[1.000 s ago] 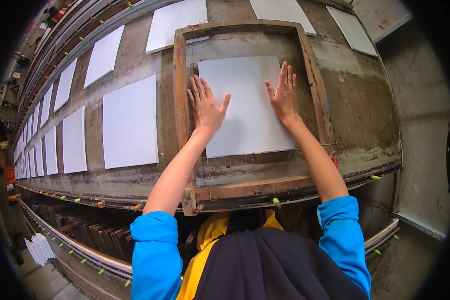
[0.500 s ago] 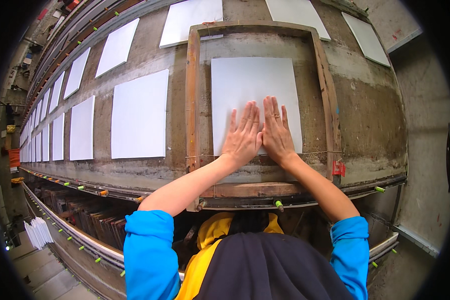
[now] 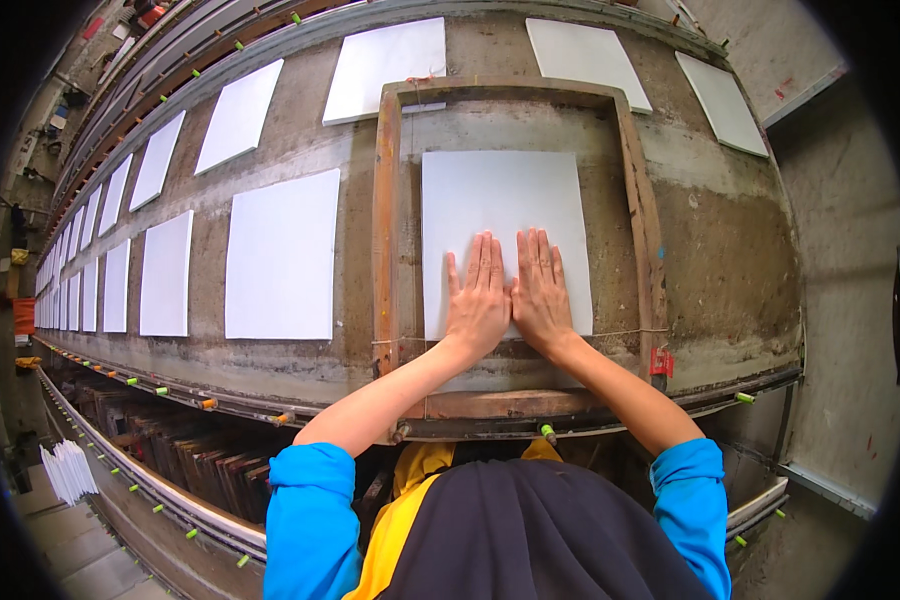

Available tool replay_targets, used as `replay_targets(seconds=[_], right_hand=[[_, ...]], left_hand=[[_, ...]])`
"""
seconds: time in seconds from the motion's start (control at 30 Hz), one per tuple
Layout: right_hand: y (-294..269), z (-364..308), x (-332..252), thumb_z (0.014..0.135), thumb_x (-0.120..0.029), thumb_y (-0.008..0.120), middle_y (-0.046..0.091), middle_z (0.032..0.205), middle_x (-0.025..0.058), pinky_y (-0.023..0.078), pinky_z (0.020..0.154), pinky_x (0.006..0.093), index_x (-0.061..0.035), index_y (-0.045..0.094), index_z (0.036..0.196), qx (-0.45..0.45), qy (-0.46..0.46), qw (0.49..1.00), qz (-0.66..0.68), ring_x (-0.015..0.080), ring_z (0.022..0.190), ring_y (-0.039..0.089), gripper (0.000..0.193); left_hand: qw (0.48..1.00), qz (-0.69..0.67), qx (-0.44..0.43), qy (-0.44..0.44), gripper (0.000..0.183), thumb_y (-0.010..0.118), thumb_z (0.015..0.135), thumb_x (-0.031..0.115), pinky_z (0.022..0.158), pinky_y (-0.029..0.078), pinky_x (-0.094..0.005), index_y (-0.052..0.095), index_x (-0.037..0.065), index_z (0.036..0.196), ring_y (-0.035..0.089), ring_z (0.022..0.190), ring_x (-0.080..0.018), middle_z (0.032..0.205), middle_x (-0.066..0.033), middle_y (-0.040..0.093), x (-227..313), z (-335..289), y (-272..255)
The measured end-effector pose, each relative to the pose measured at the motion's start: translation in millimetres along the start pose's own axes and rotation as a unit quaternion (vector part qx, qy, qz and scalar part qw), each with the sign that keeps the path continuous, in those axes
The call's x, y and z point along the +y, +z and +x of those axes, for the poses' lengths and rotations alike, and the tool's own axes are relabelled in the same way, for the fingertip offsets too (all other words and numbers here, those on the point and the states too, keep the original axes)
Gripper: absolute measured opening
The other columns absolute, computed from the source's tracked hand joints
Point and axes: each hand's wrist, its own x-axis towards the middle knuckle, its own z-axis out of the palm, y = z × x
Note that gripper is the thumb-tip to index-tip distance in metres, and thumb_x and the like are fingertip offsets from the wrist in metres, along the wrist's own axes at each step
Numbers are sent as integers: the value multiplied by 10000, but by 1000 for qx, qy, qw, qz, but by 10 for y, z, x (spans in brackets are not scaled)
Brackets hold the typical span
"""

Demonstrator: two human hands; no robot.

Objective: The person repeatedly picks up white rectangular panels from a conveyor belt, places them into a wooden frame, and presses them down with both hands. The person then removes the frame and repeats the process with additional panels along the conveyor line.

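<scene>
A: Starting at the left, what are you counting?

B: One bundle of thin white sheets point(image 3: 68, 472) is standing low at the far left. Two rows of white rectangular pieces point(image 3: 283, 255) are running along the stained grey-brown tabletop point(image 3: 730, 260); their distant ends are crowding too tightly for me to count. Green and orange pegs point(image 3: 208, 404) are lining its near edge.

A: And next?

B: One brown rectangular wooden frame point(image 3: 386, 230) is lying there, and one flat white square-cornered sheet point(image 3: 505, 195) is resting inside it, apart from the side bars.

A: What are the two hands doing?

B: The left hand point(image 3: 480, 305) and the right hand point(image 3: 542, 300) are lying side by side on its near half, thumbs meeting. Each grip is staying flat, fingers straight, palm down.

A: Farther right?

B: One small red tag point(image 3: 661, 362) is hanging by the frame's near right corner. Two more white panels point(image 3: 722, 105) are lying beyond, and a grey wall point(image 3: 850, 280) is rising past them.

A: Anything getting in the way?

B: Both hands are covering part of the sheet, and two bare forearms point(image 3: 390, 393) are crossing the frame's near bar.
</scene>
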Motion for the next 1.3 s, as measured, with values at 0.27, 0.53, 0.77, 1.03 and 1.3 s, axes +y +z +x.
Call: replay_targets(seconds=[0.27, 0.53, 0.77, 1.03, 1.3], right_hand=[[14, 915, 778, 850, -91, 397, 316, 1361, 201, 163, 1100, 393, -35, 85, 1390, 65, 81, 991, 79, 323, 1247, 334, 626], [121, 1277, 968, 831, -57, 426, 480, 1218, 226, 228, 1071, 446, -36, 88, 1389, 141, 35, 989, -24, 307, 1140, 477, 653], [-355, 985, 843, 883, -170, 437, 434, 1272, 208, 233, 1066, 418, -41, 151, 1378, 90, 89, 982, -139, 270, 1230, 383, 585], [-1147, -109, 1147, 815, -426, 558, 356, 1269, 292, 384, 913, 484, -104, 74, 1395, -12, 304, 952, -14, 432, 1127, 428, 821], [-678, -178, 1327, 817, -171, 572, 456, 1121, 350, 442, 854, 459, 0, 104, 1365, 31, 268, 963, 26, 456, 991, 516, 740]], left_hand=[[994, -4, 80, -79, 734, 415, 877, 379, 1089, 69, -446, 112, -89, 1355, 57, 1354, -291, 1437, -220, 111, -834, 969, 111], [992, -19, 103, -66, 752, 506, 821, 358, 1085, 81, -463, 215, -137, 1307, 153, 1330, -330, 1393, -268, 206, -830, 1018, 124], [993, -88, 65, -54, 625, 523, 841, 321, 1063, 177, -457, 294, 12, 1334, 219, 1311, -305, 1404, -213, 231, -957, 868, -333], [926, -254, -39, -277, 728, 531, 819, 458, 985, 339, -408, 264, 18, 1335, 417, 1168, -333, 1308, -238, 362, -1303, -139, -967], [918, -296, 16, -264, 664, 554, 810, 281, 951, 372, -415, 266, -64, 1298, 461, 1114, -383, 1208, -281, 445, -1293, -132, -424]])
